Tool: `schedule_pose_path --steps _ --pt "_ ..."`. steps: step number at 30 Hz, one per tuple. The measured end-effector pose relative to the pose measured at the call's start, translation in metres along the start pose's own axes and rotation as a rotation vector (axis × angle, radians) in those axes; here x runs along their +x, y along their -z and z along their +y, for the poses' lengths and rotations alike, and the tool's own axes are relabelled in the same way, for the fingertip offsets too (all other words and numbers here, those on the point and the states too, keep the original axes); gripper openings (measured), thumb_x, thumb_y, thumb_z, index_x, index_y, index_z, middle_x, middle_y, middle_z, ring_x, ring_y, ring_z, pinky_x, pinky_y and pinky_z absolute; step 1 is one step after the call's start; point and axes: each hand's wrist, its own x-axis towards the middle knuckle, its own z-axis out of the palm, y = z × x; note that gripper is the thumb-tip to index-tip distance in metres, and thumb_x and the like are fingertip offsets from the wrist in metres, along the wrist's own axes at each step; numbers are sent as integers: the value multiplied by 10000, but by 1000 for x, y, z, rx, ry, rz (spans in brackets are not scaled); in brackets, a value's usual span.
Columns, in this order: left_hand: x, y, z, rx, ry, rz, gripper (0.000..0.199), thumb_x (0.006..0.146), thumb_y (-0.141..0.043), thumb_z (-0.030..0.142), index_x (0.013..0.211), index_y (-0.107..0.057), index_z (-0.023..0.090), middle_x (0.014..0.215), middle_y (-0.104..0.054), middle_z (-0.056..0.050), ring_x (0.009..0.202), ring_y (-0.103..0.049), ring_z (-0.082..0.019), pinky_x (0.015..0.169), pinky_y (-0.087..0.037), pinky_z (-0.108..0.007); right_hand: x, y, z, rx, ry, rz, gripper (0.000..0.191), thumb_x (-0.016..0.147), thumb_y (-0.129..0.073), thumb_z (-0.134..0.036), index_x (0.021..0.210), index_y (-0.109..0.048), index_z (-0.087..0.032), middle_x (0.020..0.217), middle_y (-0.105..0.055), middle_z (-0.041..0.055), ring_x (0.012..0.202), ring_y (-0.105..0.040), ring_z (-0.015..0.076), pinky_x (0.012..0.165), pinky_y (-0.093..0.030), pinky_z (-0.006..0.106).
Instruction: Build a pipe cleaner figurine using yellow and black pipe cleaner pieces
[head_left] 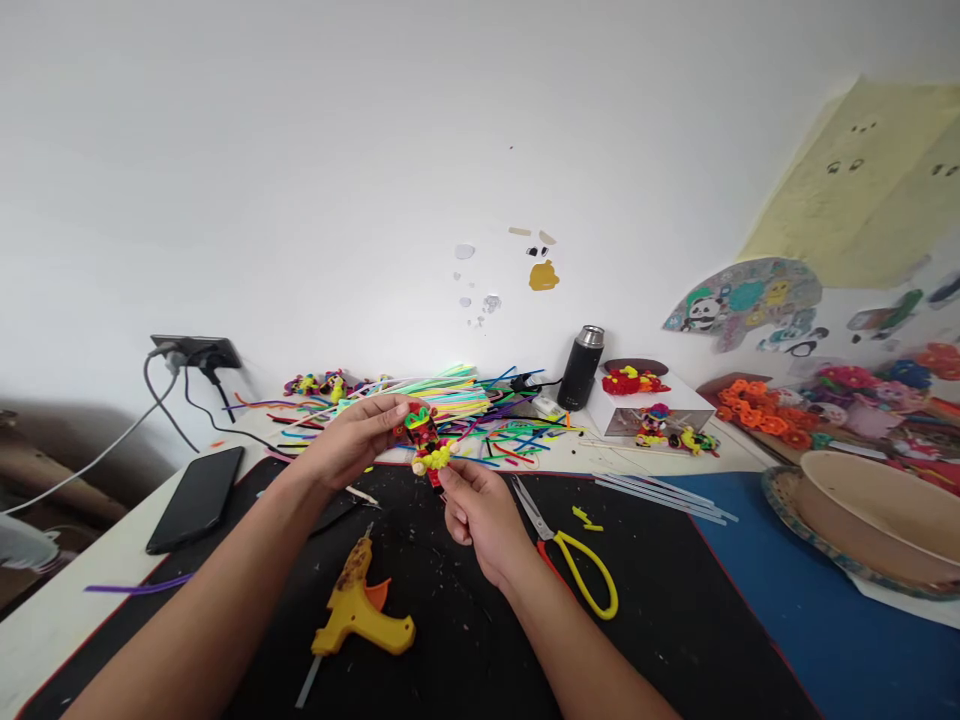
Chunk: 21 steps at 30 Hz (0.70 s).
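Observation:
A small pipe-cleaner figure, red, yellow and green, is held up above the black mat between my two hands. My left hand pinches its upper left side near the head. Lower down, my right hand grips it around the red and yellow body with thumb and fingers. Under my hands, a yellow glue gun lies on its side with a clear glue stick out of its back end. Yellow-handled scissors rest partly open beside my right forearm, next to short yellow scraps.
Many loose pipe cleaners lie along the wall. A black bottle stands by a white box with finished figures. Glue sticks and a beige basin are on the right. A phone and cables lie left.

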Motion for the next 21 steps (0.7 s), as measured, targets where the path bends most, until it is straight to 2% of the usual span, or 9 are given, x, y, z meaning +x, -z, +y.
schedule_pose_path --steps 8,17,21 --pt "3 6 -2 -18 22 -47 461 645 -1004 478 933 -855 150 982 -835 -131 869 -737 -202 774 -577 -233 0 -1 0 -15 -9 -13 571 669 -898 -645 888 -617 -199 442 -378 -149 343 -313 56 367 -141 213" --pt "3 8 -4 6 19 -74 450 682 -979 488 949 -842 152 1009 -833 -132 883 -746 -236 794 -582 -293 -1 -1 0 -39 -22 -8 569 668 -890 -649 882 -625 -194 438 -371 -147 347 -319 57 367 -136 213" --pt "3 8 -3 -3 29 -65 450 682 -982 479 958 -844 150 1014 -832 -134 897 -746 -232 810 -579 -284 -1 -2 -1 -37 -26 0 570 664 -894 -648 875 -622 -194 452 -380 -143 353 -322 54 367 -136 209"
